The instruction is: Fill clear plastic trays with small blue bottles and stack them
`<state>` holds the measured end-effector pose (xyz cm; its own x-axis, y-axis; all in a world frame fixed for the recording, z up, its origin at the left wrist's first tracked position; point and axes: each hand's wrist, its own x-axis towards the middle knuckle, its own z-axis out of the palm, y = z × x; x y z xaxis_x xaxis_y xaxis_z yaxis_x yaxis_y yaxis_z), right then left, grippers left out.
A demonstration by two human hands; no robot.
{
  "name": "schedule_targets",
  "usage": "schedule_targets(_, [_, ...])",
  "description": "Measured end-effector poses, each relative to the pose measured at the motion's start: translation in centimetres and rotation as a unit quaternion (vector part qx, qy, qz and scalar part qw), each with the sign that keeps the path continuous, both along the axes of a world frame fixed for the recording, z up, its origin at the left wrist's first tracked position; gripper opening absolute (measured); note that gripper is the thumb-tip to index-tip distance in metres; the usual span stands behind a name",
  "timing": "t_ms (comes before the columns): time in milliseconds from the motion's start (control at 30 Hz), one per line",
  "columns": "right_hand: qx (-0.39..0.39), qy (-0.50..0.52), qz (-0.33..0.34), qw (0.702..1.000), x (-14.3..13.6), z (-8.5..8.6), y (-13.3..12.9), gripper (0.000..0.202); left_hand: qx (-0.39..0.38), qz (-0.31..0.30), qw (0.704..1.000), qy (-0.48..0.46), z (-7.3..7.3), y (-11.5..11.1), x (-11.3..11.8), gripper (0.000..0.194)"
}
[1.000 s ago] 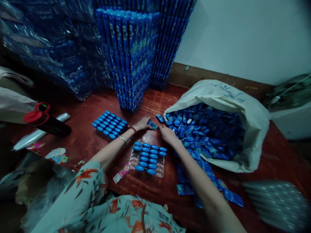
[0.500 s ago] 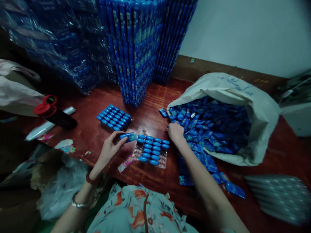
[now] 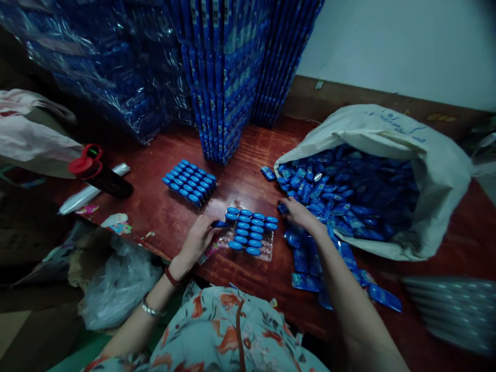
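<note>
Pinched in my left hand (image 3: 199, 237) is a blue packet (image 3: 220, 224), seen edge-on at the left side of a clear plastic tray (image 3: 266, 249). Blue oval pieces (image 3: 243, 226) fill part of that tray, and some of its hollows on the right and left show bare. My right hand (image 3: 297, 213) closes on a small dark blue packet (image 3: 283, 208) at the mouth of a white sack (image 3: 437, 206) full of similar packets (image 3: 341, 191). Behind my left hand stands a stacked block of blue oval pieces (image 3: 189, 181).
Tall stacks of blue packs (image 3: 220, 93) stand at the back. A black bottle with a red lid (image 3: 112, 181) and a white roll (image 3: 83, 195) lie on the left. More blue packets (image 3: 310, 258) lie under my right forearm; clear trays (image 3: 453, 310) are at the right.
My left hand has turned its blue packet edge-on and brought it against the tray's left side. My right hand has drawn slightly toward me with a packet in its fingers. The view has shifted.
</note>
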<state>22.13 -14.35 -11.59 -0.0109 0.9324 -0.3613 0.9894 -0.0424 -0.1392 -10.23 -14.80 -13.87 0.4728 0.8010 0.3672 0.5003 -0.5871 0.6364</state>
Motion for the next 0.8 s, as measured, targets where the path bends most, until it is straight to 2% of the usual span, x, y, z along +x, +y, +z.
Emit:
schedule_targets(167, [0.014,0.011,-0.017,1.000,0.9,0.3,-0.7,0.033,0.062,-0.097,0.991,0.074,-0.7,1.1,0.6,0.027])
schedule_targets(267, [0.117,0.079,-0.059,0.988,1.9,0.9,-2.1,0.025,0.078,-0.133,0.980,0.124,-0.1,1.4,0.6,0.027])
schedule_targets(367, [0.211,0.243,-0.157,0.934,2.5,1.6,-5.2,0.031,0.075,-0.176,0.965,0.181,1.2,2.0,0.9,0.024])
schedule_targets(467, [0.200,0.428,-0.237,0.849,1.5,1.3,-8.9,0.037,0.063,-0.220,0.947,0.227,2.3,2.5,1.8,0.021])
schedule_targets(533, [0.204,0.497,-0.258,0.803,0.0,0.4,-10.8,0.035,0.064,-0.242,0.932,0.262,2.7,2.6,2.6,0.020])
schedule_targets(567, [0.221,0.506,-0.265,0.790,-0.9,-0.2,-11.5,0.033,0.067,-0.248,0.925,0.281,2.8,2.6,3.0,0.020])
schedule_targets(600, [0.243,0.500,-0.268,0.787,-1.8,-0.9,-12.0,0.030,0.071,-0.253,0.917,0.299,2.9,2.6,3.3,0.019])
schedule_targets(667, [0.291,0.446,-0.253,0.808,-3.5,-2.0,-12.3,0.023,0.077,-0.257,0.908,0.323,2.9,2.6,3.9,0.017])
schedule_targets(733, [0.336,0.376,-0.196,0.841,-4.6,-2.7,-12.2,0.017,0.088,-0.256,0.908,0.320,2.8,2.6,3.9,0.015])
schedule_targets(800, [0.351,0.315,-0.107,0.875,-5.3,-2.8,-11.8,0.018,0.111,-0.243,0.919,0.292,2.4,2.5,3.5,0.018])
